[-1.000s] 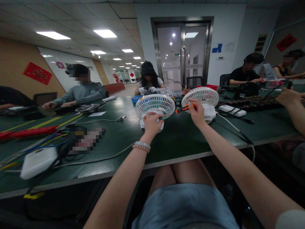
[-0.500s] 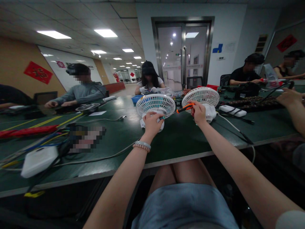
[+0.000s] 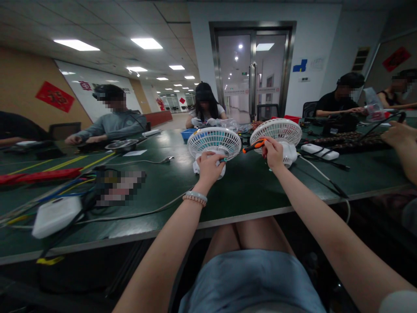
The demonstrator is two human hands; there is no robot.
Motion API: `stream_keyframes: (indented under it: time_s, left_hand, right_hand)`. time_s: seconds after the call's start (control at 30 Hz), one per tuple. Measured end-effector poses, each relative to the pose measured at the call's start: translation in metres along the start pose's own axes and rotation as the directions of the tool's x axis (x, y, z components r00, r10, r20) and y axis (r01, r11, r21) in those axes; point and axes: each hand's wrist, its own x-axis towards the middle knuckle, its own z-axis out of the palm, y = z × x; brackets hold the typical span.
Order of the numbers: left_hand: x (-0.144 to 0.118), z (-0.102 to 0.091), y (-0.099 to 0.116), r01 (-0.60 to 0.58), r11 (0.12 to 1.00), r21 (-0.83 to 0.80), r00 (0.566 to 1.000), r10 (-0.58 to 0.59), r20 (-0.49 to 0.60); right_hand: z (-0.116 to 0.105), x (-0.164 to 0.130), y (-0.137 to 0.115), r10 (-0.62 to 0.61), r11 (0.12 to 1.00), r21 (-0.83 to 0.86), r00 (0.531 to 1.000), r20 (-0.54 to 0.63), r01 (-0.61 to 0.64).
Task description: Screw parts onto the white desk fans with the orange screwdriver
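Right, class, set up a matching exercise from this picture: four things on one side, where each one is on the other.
Things:
1. screwdriver
2. left fan
3. right fan
4. white box

Places:
A. far left of the table, among cables
B. behind the right hand
C. in the right hand
D. under the left hand

Pairs: 1-C, 2-D, 3-B, 4-A

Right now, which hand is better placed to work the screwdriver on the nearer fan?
Probably the right hand: it already grips the orange screwdriver, tip toward the near fan. The left hand braces that fan's base.
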Motion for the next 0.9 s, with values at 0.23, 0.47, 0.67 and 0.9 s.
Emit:
stream_keyframes:
  time_s: [0.23, 0.47, 0.67, 0.9]
  left_hand:
    - [-0.0003, 0.0004, -0.0003, -0.009, 1.0, 0.0, 1.0, 0.009, -0.012]
    - [-0.0001, -0.0005, 0.0002, 0.01, 1.0, 0.005, 1.0, -0.01, 0.014]
    - [0.0002, -0.0008, 0.0, 0.0, 1.0, 0.011, 1.0, 0.0, 0.004]
    - [0.0, -0.0025, 0.0005, 0.012, 1.0, 0.008, 1.0, -0.013, 0.024]
  right_hand:
    - [-0.0001, -0.0001, -0.0002, 0.008, 1.0, 0.019, 1.0, 0.01, -0.008]
    - [-0.0005, 0.0006, 0.0022, 0.027, 1.0, 0.011, 1.0, 0.009, -0.027]
    - [0.0003, 0.0009, 0.0034, 0.035, 0.999, -0.014, 0.999, 0.009, -0.035]
    - [0.0, 0.0022, 0.0014, -0.041, 0.993, -0.112, 0.999, -0.019, 0.039]
